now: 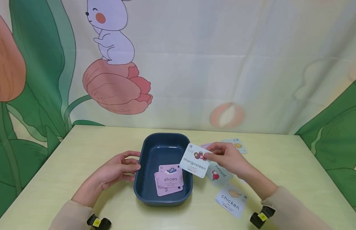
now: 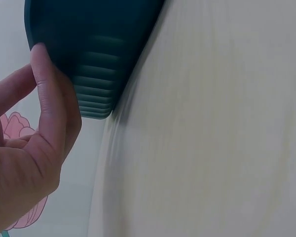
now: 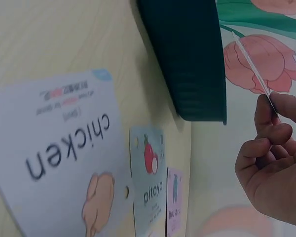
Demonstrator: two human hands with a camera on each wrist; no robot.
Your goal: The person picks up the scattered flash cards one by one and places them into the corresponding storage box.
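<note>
My right hand [image 1: 228, 158] pinches a pale blue "mangosteen" card [image 1: 192, 164] between thumb and fingers, above the right rim of a dark blue tray [image 1: 146, 185]. In the right wrist view that card [image 3: 251, 61] is seen edge-on. Fingers of my left hand [image 1: 120, 169] touch the tray's left outer wall near the rim, as the left wrist view also shows. Inside the tray lies a pink "shoes" card [image 1: 170, 179] on top of other pink card. A "pitaya" card [image 1: 216, 175] and a "chicken" card [image 1: 232, 199] lie right of the tray.
Behind my right hand lie a pale blue card [image 1: 238, 146] and a partly hidden pink card [image 1: 206, 146]; the right wrist view shows a pink "trousers" card [image 3: 174, 202]. A printed curtain [image 1: 189, 64] hangs at the back edge of the light wooden table [image 1: 108, 140].
</note>
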